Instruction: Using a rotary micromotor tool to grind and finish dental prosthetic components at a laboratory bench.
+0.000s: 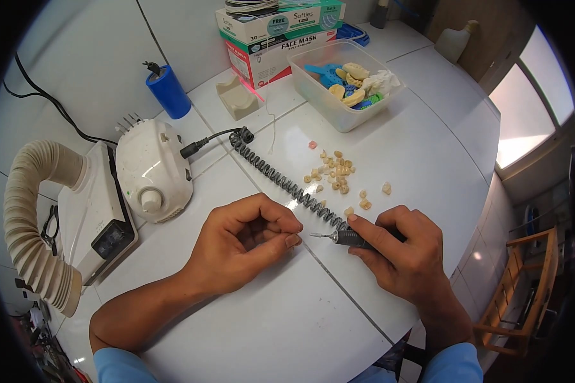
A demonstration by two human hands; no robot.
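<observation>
Right hand [406,249] points rotary handpiece [350,238] toward left hand [246,239]

The left hand curls, thumb near the fingertips; whether it grips anything cannot be told. The metal bit [321,235] sits just beside them. A dark coiled cord [280,178] leads to a white control unit [150,169]. Small yellowish pieces [342,170] lie scattered on the white table [249,325].
</observation>
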